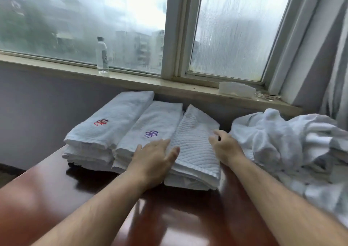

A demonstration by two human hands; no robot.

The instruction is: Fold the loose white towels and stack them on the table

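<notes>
Folded towel (195, 142) sits on the table (56, 189) between both hands; left hand (152, 159) lies flat on its left edge, fingers (162, 145) straight, released. Right hand (224, 148) curls at its right edge, grasping or not I cannot tell; loose towels (282, 142) heaped just beyond.

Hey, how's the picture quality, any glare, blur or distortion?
Head view: daylight through the fogged window backlights the scene; glare streaks the glossy table; the wide lens bows the windowsill; the loose towel pile looks blurred, the folded stacks sharper.

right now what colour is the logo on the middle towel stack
The logo is purple, in the head view.
</notes>
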